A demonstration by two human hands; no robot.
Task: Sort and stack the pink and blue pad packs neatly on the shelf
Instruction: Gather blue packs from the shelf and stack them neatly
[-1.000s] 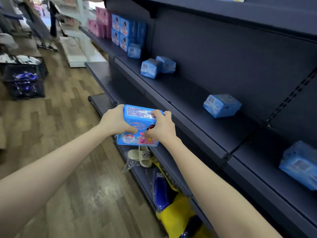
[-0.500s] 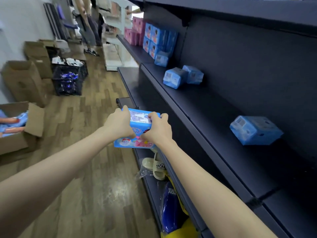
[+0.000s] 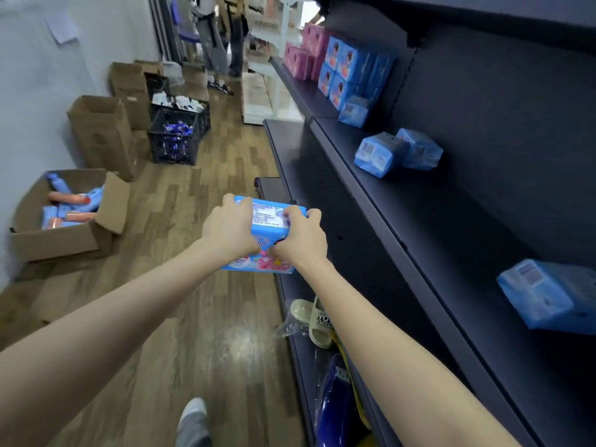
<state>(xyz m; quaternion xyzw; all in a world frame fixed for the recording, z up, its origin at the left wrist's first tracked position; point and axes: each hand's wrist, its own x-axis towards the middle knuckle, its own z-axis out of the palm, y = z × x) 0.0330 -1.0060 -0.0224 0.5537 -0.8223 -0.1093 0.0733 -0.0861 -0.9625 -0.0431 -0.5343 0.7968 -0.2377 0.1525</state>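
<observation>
A blue pad pack (image 3: 269,217) with a white label on top and pink print below is held in front of me, over the aisle beside the dark shelf (image 3: 416,217). My left hand (image 3: 230,229) grips its left end and my right hand (image 3: 298,238) grips its right end. Far along the shelf stand stacked blue packs (image 3: 350,74) and, behind them, pink packs (image 3: 304,50). Loose blue packs lie on the shelf: one by the stack (image 3: 353,112), a pair (image 3: 395,153) midway, and one (image 3: 548,293) at the right.
On the wood floor at the left are an open cardboard box (image 3: 69,237) with packs inside, more boxes (image 3: 103,133) and a black crate (image 3: 175,137). People stand at the aisle's far end (image 3: 222,43). Sandals (image 3: 317,319) and bagged goods lie on the bottom shelf.
I have moved along the aisle toward the stacks; the shelf packs and floor boxes have come closer. Both hands keep the same hold on the blue pack.
</observation>
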